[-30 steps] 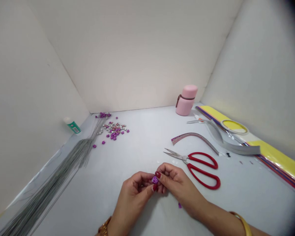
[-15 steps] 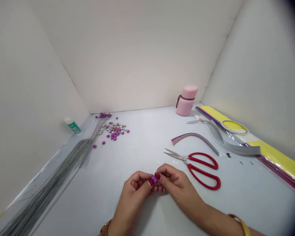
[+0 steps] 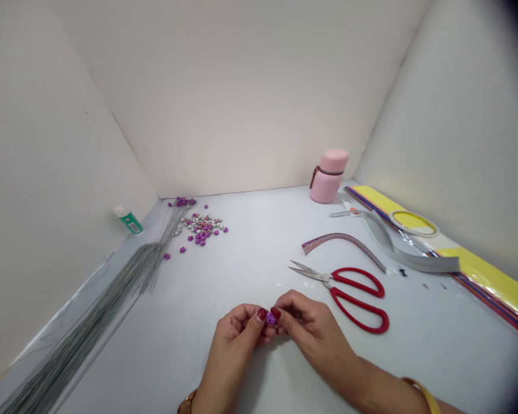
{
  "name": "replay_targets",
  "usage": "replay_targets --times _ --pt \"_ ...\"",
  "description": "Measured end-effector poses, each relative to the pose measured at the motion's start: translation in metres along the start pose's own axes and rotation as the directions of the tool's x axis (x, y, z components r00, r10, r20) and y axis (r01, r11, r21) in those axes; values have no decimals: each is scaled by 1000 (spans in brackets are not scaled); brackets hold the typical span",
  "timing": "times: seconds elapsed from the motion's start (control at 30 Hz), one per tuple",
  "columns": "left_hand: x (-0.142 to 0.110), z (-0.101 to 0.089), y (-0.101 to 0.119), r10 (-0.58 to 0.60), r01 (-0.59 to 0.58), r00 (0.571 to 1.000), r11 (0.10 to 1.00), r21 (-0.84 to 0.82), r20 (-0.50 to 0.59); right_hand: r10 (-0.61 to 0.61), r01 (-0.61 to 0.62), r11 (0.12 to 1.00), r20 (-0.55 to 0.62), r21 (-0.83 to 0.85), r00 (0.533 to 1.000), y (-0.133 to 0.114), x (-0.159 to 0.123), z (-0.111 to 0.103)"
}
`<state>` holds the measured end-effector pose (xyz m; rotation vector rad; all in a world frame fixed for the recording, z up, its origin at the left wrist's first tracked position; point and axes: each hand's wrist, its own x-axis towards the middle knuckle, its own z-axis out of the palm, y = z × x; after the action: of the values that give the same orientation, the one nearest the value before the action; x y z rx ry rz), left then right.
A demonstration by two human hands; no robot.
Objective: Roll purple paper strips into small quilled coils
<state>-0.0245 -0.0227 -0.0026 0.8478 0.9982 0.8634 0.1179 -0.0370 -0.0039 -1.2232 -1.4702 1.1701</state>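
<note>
Between the fingertips of both hands is a small purple paper star [image 3: 271,318], partly covered by the thumbs. My left hand [image 3: 239,339] pinches it from the left, and my right hand [image 3: 308,330] pinches it from the right. Both hands are closed, thumbs on top, low over the table. Open-bladed scissors with red handles [image 3: 339,290] lie just beyond my right hand. Behind them rests a curved purple-pink paper strip [image 3: 343,237]. Farther back on the left is a scattered pile of purple, silver and pinkish paper stars [image 3: 202,230].
A bundle of thin grey wires [image 3: 112,299] runs along the left side, near a green-and-white glue stick [image 3: 129,221]. A pink bottle [image 3: 327,178] stands at the back wall. On the right lie yellow paper packs [image 3: 475,264], a tape roll [image 3: 413,223] and grey strips [image 3: 431,264].
My thumbs have shifted slightly apart, so more of the purple star shows between them. Both hands stay in nearly the same place.
</note>
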Motion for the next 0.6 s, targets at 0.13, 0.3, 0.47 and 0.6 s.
replay_targets --times 0.13,0.3,0.47,0.6 --pt "0 -1 -1 10 -9 1000 999 36 -8 -21 21 999 -9 -26 1000 0 -1 1" --pt "1 -3 -3 -37 35 999 995 -91 -16 -48 48 995 3 -86 999 0 -2 0" --pt "3 -3 -4 -35 31 999 991 -127 -31 -61 58 988 -14 -142 998 -2 -3 1" --pt "3 -3 -4 45 -45 998 999 -7 -36 -98 96 984 -3 -152 995 -6 -2 1"
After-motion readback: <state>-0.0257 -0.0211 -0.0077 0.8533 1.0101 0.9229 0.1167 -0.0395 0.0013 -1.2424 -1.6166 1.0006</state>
